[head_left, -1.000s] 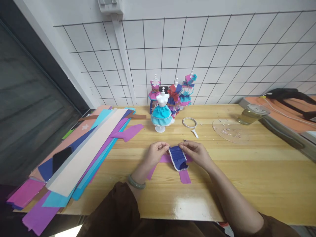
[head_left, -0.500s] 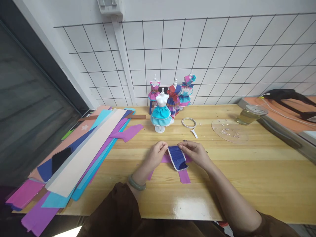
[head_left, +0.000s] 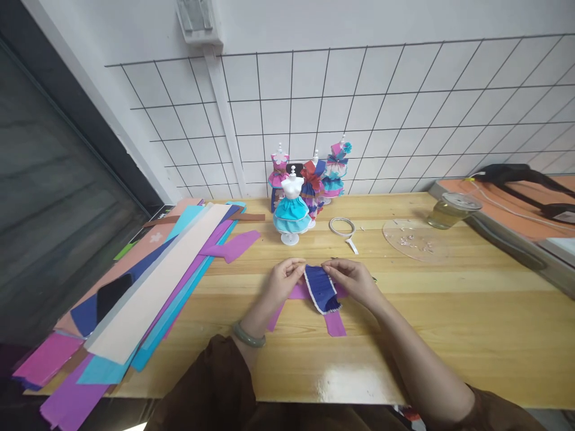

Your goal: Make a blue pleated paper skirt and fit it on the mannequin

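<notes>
White tiles (head_left: 274, 120) with dark joints fill the top of our frame, and below them spreads a pale wooden table (head_left: 449, 335). Near the frame's center we hold a dark blue pleated strip (head_left: 320, 290) edged in white. Our left hand (head_left: 287, 278) pinches its upper left corner, fingertips narrowed together; our right hand (head_left: 351, 280) grips its upper right corner the same way. From there the strip slopes down toward us, over purple pieces (head_left: 335, 325) lying on the wood. A bracelet (head_left: 249, 335) circles our left wrist at lower center-left.

Just above our hands in the frame, a white dress form (head_left: 291, 187) wears a tiered turquoise skirt (head_left: 291, 215), with other dressed forms (head_left: 335, 173) behind it. To its right we see a pale ring (head_left: 342, 227), then a clear disc (head_left: 392, 239) bearing small bits, and a lidded cup (head_left: 442, 216). Long colored sheets (head_left: 173, 278) overlap at left, a dark phone-like object (head_left: 112, 294) among them.
</notes>
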Demonstrator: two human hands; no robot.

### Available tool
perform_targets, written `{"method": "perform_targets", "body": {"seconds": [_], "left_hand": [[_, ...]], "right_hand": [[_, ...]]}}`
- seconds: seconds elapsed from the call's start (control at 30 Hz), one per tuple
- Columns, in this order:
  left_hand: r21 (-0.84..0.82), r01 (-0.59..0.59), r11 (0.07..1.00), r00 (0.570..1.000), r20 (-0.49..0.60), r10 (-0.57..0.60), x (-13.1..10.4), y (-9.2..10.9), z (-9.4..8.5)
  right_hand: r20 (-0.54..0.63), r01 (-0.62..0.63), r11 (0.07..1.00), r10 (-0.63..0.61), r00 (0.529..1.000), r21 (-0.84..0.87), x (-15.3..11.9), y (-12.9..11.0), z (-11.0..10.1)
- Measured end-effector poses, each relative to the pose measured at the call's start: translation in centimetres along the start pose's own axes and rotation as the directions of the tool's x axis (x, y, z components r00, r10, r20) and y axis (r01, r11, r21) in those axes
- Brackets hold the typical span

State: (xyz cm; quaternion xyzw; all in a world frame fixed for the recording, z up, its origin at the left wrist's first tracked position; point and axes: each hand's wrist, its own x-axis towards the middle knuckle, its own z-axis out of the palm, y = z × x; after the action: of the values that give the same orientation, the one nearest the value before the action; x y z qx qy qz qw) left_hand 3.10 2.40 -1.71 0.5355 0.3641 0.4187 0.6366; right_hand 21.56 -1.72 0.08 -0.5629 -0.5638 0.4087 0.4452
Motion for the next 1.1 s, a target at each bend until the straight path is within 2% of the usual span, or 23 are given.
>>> {"method": "perform_targets", "body": {"seconds": [0.13,0.37,0.47,0.57,0.63,0.7,0.8,0.87,0.93,1.1], "left_hand": [[0.18,-0.072,0.981,0.997,0.018,0.07,-0.2,-0.3,-0.1],[0.216,-0.087,0.973,0.996,0.028,0.083,-0.1,-0.6,-0.2],[0.197,-0.058,0.979,0.997,-0.029,0.065,0.1,-0.1,-0.2],[0.193,-0.064,0.979,0.984,-0.152,0.095,0.7,1.1,-0.4],[0.238,-0.119,0.964,0.952,-0.248,0.179,1.4,2.2,-0.9],[0.344,-0.218,0.913,0.886,-0.322,0.333,2.5,3.3,-1.6],[0.545,-0.284,0.789,0.768,-0.363,0.528,4.6,4.9,-2.6],[0.638,-0.299,0.71,0.728,-0.329,0.602,6.2,5.8,-3.0],[0.664,-0.299,0.685,0.726,-0.308,0.615,7.8,6.6,-3.1],[0.503,-0.411,0.76,0.784,-0.23,0.576,10.8,7.7,-2.5]], "right_hand": [[0.022,0.015,1.0,-0.015,1.0,0.011,0.0,0.0,0.2],[0.005,0.046,0.999,-0.046,0.999,0.024,0.2,0.4,0.3],[0.001,0.05,0.998,-0.05,0.999,0.03,0.4,0.6,0.4],[-0.004,0.056,0.998,-0.056,0.998,0.031,0.6,0.8,0.4],[0.0,0.055,0.998,-0.055,0.998,0.035,0.6,0.9,0.4],[0.004,0.047,0.998,-0.048,0.999,0.047,0.6,0.9,0.6],[0.006,0.036,0.996,-0.036,0.999,0.082,0.6,0.8,0.8],[0.014,0.034,0.993,-0.036,0.999,0.11,0.6,0.8,0.9],[0.027,0.037,0.991,-0.041,0.999,0.129,0.6,0.9,1.0],[0.047,0.048,0.986,-0.056,0.997,0.157,0.7,1.1,1.1]]}}
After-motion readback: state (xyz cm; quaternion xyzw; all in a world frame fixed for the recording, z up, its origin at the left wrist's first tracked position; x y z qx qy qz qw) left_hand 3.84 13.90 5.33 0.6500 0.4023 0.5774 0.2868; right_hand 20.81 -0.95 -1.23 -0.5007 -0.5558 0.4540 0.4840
